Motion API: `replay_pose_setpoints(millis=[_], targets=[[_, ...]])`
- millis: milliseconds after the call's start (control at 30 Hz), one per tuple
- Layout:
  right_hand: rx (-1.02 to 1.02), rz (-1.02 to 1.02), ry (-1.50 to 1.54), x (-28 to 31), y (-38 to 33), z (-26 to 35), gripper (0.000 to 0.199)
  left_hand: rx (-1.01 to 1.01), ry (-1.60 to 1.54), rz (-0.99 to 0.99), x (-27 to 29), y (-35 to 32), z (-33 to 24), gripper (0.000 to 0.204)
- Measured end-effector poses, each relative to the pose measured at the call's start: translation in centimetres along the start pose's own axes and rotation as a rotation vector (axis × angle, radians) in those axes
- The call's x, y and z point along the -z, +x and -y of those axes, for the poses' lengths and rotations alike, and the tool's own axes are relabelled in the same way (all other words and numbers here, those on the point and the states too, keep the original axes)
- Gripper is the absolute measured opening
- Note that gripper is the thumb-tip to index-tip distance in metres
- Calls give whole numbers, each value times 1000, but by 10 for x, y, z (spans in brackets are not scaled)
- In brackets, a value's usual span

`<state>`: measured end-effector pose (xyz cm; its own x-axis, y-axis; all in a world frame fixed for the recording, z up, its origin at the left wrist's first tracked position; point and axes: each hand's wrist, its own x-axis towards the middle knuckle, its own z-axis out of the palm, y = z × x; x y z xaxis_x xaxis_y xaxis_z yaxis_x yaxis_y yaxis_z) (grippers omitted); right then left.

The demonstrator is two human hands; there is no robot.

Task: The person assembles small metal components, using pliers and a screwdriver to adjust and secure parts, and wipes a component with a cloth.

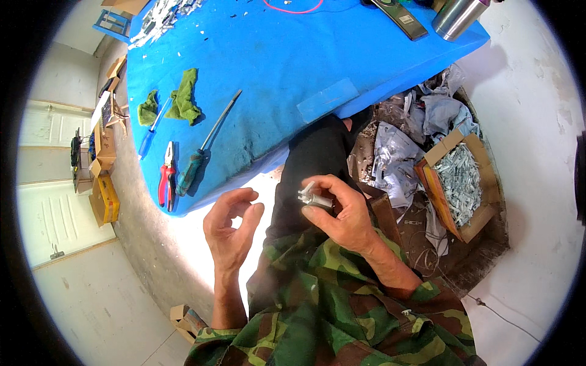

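My right hand (348, 213) grips a small silver-and-white cylindrical part (318, 200) between thumb and fingers, above my lap. A thin white piece juts up from its left end; I cannot make out its exact kind. To its left, my left hand (232, 229) is raised with curled fingers, thumb and forefinger apart and nothing between them. On the blue-covered table (262, 67) beyond my hands lie red-handled pliers (166, 177), a large screwdriver with a teal handle (191, 171) and a slimmer blue-handled screwdriver (146, 141).
Two green rags (184, 100) lie by the tools. A metal flask (456, 18) stands at the table's far right corner, with a pile of silvery pieces (162, 21) at the far left. On the right, a cardboard box (448, 149) holds similar strips beside crumpled plastic bags (394, 158).
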<state>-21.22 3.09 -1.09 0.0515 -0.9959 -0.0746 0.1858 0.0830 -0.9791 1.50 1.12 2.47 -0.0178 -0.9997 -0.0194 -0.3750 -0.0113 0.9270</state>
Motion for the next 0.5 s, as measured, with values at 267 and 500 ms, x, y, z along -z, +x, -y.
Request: replay_pose_setpoints(millis=[267,500], targets=[[115,22,-116,-1,5,-10,32,-188,311,-123,11,6,3,19],[73,-5,-108,-4,7,-12,30,-281,797,-327,53,33,18,26]])
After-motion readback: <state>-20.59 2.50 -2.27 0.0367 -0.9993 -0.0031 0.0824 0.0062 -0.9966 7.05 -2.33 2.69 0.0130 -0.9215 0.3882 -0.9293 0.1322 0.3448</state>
